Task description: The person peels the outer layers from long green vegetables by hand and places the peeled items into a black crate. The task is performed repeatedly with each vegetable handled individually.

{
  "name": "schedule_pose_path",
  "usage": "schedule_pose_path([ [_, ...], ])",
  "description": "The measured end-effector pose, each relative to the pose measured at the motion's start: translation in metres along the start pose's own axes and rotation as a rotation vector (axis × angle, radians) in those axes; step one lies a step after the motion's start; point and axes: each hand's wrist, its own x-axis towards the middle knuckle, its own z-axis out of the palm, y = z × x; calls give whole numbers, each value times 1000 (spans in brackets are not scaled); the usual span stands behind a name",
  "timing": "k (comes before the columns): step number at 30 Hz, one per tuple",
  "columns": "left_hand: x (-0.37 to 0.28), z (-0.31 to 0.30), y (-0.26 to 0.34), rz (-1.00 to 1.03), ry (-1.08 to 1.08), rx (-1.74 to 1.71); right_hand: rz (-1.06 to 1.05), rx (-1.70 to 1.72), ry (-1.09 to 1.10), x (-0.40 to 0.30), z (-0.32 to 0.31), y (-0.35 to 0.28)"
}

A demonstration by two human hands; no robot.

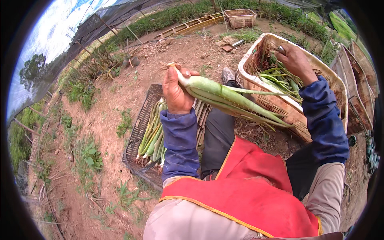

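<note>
My left hand [179, 90] grips an aloe vera plant [228, 96] by its pale base, where short roots stick out. Its long green leaves point right, towards a large dirty white plastic crate [270, 87]. Over that crate, my right hand [295, 61] is closed around a small tool with a metallic part [281, 50]; the rest of the tool is hidden. Below the right hand, cut green leaves [280, 79] and reddish roots lie inside the crate. Left of my legs, a black plastic crate [136, 135] holds several aloe plants [154, 135] with their roots on.
Stained crates [355, 87] stand on edge at the right. Farther off are another crate [241, 18], a yellow ladder-like frame [192, 26] and a rusty metal piece [228, 47] on the soil. Weeds [91, 154] grow at the left. My shoe [228, 75] is beside the white crate.
</note>
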Motion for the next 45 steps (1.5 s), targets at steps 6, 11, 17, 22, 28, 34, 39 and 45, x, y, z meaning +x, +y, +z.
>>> schedule_pose_path([
  [6, -47, -168, 175, 287, 619, 162, 182, 272, 38, -47, 8, 172],
  [11, -182, -305, 224, 296, 1089, 1694, 462, 581, -20, -83, 3, 213],
  [17, -267, -363, 186, 217, 1275, 1276, 421, 587, 34, -86, 7, 247],
  [22, -289, -380, 178, -704, 1165, 1915, 502, 569, 53, -112, -14, 254],
  [28, -288, -418, 187, -730, 1054, 1777, 713, 415, 577, -246, -86, 336],
  [34, -189, -396, 151, 80, 1333, 896, 1296, 103, 859, -438, -53, 364],
  [39, -77, -261, 86, -6, 722, 541, 1676, 442, 259, -539, 120, 291],
  [45, -9, -169, -50, -337, 177, 210, 1738, 467, -254, -632, 206, 216],
])
